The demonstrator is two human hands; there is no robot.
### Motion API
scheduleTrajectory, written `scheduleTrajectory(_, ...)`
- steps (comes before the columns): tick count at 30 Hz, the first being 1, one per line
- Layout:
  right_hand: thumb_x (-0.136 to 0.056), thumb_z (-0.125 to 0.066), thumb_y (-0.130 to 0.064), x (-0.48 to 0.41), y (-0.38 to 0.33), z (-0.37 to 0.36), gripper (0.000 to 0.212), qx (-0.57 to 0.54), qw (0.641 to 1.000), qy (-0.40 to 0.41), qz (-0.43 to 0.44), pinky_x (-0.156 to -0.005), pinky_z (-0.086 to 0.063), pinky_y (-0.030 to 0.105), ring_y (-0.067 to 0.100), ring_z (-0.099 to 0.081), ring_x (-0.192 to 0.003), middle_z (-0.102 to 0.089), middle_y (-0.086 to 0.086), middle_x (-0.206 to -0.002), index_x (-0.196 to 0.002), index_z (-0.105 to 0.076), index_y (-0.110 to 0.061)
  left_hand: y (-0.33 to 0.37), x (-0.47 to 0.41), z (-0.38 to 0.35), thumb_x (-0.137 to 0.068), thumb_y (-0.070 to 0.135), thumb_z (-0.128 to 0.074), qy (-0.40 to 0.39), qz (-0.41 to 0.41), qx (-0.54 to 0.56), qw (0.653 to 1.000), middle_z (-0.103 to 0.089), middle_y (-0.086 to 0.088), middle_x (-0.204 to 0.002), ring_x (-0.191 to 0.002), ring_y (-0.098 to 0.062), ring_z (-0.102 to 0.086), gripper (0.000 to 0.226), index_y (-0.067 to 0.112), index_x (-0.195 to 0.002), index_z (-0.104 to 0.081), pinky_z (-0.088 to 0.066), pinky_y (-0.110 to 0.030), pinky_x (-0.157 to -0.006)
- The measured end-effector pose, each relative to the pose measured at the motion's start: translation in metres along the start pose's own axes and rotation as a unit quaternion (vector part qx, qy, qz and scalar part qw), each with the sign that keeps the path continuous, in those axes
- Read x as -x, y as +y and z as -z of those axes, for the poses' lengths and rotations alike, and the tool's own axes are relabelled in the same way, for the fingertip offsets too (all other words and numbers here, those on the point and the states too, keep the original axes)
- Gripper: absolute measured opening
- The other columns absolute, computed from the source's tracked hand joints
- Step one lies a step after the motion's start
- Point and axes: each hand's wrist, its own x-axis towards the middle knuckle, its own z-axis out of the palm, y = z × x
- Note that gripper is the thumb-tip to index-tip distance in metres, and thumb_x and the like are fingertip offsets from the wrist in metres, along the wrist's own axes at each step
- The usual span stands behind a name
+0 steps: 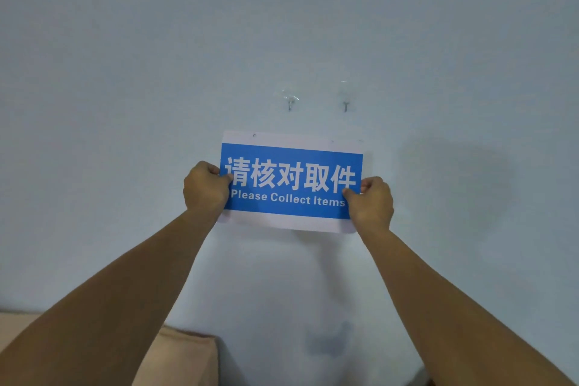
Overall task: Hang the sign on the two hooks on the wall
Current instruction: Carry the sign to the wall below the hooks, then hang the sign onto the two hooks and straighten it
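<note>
A blue sign [291, 182] with white lettering and a white border is held flat against the pale wall. My left hand [205, 188] pinches its left edge and my right hand [372, 200] pinches its right edge. Two small holes show in the sign's top white margin. Above it, two clear adhesive metal hooks stick to the wall: the left hook [290, 103] and the right hook [346, 105]. The sign's top edge sits a short way below both hooks and does not touch them. It is tilted slightly, with the right side lower.
The pale blue wall [125, 72] fills the view. A beige cushion or furniture edge [188, 354] sits at the lower left under my left forearm. A dark smudge [332, 341] marks the wall low down.
</note>
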Motion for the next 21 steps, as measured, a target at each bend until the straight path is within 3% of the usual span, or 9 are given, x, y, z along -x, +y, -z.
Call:
scheduleTrajectory(9, -0.088, -0.074, -0.027, -0.082, 0.006, -0.033, 0.028, 0.001, 0.996, 0.086, 0.015, -0.074, -0.044, 0.031, 0.016, -0.056, -0.087, -0.058, 0.003, -0.112, -0.101, -0.05, -0.02, 0.022, -0.083, -0.095, -0.086, 0.026, -0.076, -0.051, -0.042, 0.041, 0.997, -0.065, -0.003, -0.096, -0.086, -0.025, -0.062, 0.023, 0.013, -0.097, -0.061, -0.052, -0.04, -0.078)
scheduleTrajectory(14, -0.086, -0.074, -0.028, -0.121, 0.011, -0.047, 0.028, 0.004, 0.994, 0.105, 0.017, -0.078, -0.048, 0.034, 0.016, -0.057, -0.089, -0.059, 0.003, -0.116, -0.103, -0.052, -0.02, 0.029, -0.114, -0.134, -0.086, 0.026, -0.076, -0.066, -0.044, 0.052, 0.995, -0.064, -0.001, -0.095, -0.084, -0.022, -0.061, 0.022, 0.014, -0.098, -0.061, -0.047, -0.035, -0.072)
scheduleTrajectory(21, -0.088, -0.074, -0.026, -0.151, 0.019, -0.059, 0.034, -0.029, 0.99, 0.128, 0.047, -0.076, -0.045, 0.028, 0.012, -0.057, -0.089, -0.057, -0.002, -0.113, -0.114, -0.056, -0.015, 0.037, -0.137, -0.171, -0.085, 0.024, -0.076, -0.077, -0.048, 0.079, 0.993, -0.068, -0.002, -0.098, -0.086, -0.022, -0.064, 0.021, 0.015, -0.095, -0.06, -0.054, -0.038, -0.076)
